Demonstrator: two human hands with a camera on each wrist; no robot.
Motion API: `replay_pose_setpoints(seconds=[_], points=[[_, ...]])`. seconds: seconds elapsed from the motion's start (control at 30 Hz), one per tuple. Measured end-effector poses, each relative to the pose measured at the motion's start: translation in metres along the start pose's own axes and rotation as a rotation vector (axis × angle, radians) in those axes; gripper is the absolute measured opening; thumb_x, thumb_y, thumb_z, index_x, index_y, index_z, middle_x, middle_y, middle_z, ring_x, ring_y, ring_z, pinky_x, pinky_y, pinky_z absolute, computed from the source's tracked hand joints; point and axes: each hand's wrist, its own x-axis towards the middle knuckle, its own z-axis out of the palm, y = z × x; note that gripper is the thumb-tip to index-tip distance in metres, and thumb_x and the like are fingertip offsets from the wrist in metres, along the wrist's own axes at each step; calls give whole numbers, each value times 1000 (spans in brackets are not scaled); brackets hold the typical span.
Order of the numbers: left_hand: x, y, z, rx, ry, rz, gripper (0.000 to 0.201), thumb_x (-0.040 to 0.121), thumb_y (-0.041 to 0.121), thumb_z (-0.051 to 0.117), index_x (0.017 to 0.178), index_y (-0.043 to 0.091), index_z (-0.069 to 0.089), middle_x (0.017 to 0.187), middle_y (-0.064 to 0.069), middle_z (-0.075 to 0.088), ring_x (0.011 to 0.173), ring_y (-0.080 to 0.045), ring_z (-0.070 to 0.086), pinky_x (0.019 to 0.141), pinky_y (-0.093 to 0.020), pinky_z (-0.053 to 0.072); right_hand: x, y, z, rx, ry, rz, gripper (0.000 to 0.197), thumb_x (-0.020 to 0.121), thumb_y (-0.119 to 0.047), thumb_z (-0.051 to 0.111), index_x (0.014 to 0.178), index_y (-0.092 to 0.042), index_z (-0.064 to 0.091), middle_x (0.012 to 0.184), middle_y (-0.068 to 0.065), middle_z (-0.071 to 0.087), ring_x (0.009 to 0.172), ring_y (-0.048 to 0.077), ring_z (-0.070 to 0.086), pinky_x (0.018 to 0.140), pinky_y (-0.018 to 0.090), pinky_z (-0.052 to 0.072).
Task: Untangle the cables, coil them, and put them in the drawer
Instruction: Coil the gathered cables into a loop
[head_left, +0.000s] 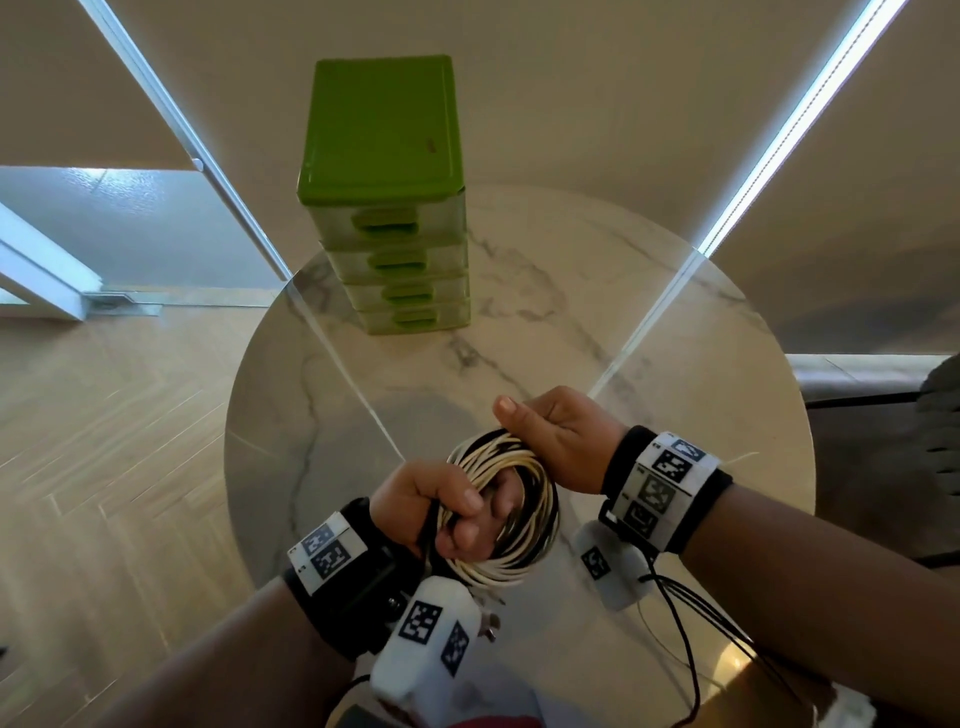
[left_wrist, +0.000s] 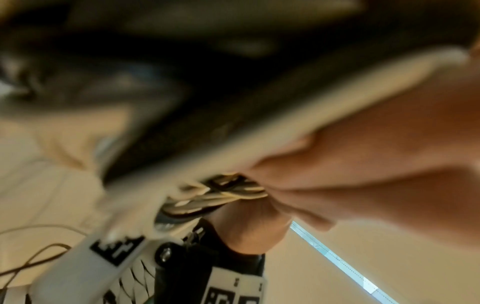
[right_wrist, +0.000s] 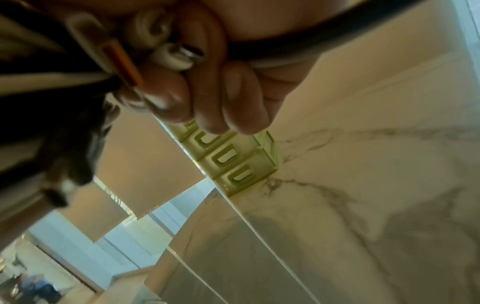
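Observation:
A round coil of cream and black cables (head_left: 524, 540) hangs above the near part of the marble table (head_left: 675, 332), held by both hands. My left hand (head_left: 447, 514) grips the coil's left side, fingers curled through its middle. My right hand (head_left: 545, 431) grips the top of the coil, thumb pointing left. In the right wrist view the fingers (right_wrist: 205, 98) wrap cables and white plug ends (right_wrist: 171, 55). The left wrist view is blurred but shows the cable bundle (left_wrist: 223, 195) against the palm. The green drawer unit (head_left: 384, 208) stands at the table's far side, all drawers closed.
The table is round with an edge close to my body. Thin black wires (head_left: 685, 639) trail from the right wristband over the table's near right. Wooden floor (head_left: 104, 441) lies to the left, a dark seat (head_left: 872, 415) to the right.

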Motion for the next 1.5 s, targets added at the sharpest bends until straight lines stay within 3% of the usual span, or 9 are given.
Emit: replay_pose_setpoints(seconds=[0.33, 0.5, 0.6, 0.77, 1.03, 1.17, 1.3, 1.4, 1.5], points=[[16, -2, 17, -230, 41, 256, 68, 87, 7, 59, 143, -12, 28, 81, -2, 65, 61, -5, 60, 63, -20, 43, 14, 9, 6, 550, 61, 339, 53, 94, -49, 58, 80, 2, 64, 79, 21, 66, 74, 31, 63, 76, 44, 51], [20, -3, 23, -369, 199, 333, 68, 60, 8, 88, 121, -9, 63, 78, -4, 69, 52, -7, 61, 57, -21, 53, 8, 6, 15, 714, 130, 458, 41, 98, -39, 53, 100, -1, 66, 85, 19, 74, 83, 32, 73, 80, 42, 56], [20, 9, 24, -318, 283, 389, 65, 50, 11, 94, 108, -5, 71, 73, -1, 71, 52, -5, 61, 55, -18, 53, 2, 4, 23, 619, 153, 578, 54, 85, -52, 62, 89, 1, 66, 94, 31, 69, 85, 49, 67, 85, 54, 55], [24, 42, 8, -308, 551, 467, 68, 50, 4, 88, 109, -12, 58, 65, -1, 63, 48, -4, 59, 49, -18, 52, -8, 8, 44, 279, -189, 579, 36, 100, -5, 29, 68, -17, 41, 51, -3, 37, 40, 8, 30, 41, 15, 24], [26, 35, 8, 100, 891, 295, 10, 70, 9, 75, 75, 16, 81, 83, -14, 62, 56, -16, 55, 57, -31, 47, -12, -18, 27, -453, -488, 281, 26, 106, -23, 35, 112, -17, 60, 112, 3, 64, 104, 19, 56, 86, 27, 41], [23, 28, 4, 482, 1000, 317, 44, 80, 3, 75, 61, 43, 75, 100, -24, 72, 70, -22, 62, 76, -44, 54, -17, -18, 22, -501, -484, 245, 27, 103, -28, 44, 121, -19, 63, 112, 1, 66, 96, 15, 58, 82, 27, 44], [19, 20, -6, 678, 931, 178, 14, 66, 22, 85, 72, 31, 77, 90, -23, 73, 78, -35, 68, 86, -60, 54, -21, -23, 12, -500, -462, 212, 26, 101, -28, 50, 121, -25, 66, 114, -6, 67, 102, 14, 61, 91, 27, 49], [26, 12, -9, 756, 906, 160, 62, 49, 52, 90, 66, 1, 60, 67, -22, 61, 62, -35, 59, 66, -49, 53, -22, -28, 14, -405, -429, 149, 21, 98, -24, 57, 116, -21, 68, 102, -14, 66, 95, 9, 60, 86, 21, 49], [31, 8, 4, 685, 896, 96, 83, 40, 88, 70, 57, 7, 57, 55, -12, 53, 54, -25, 51, 59, -39, 45, -20, -29, 11, -339, -377, 88, 14, 95, -20, 62, 102, -15, 73, 95, -3, 72, 86, 12, 65, 85, 33, 54]])
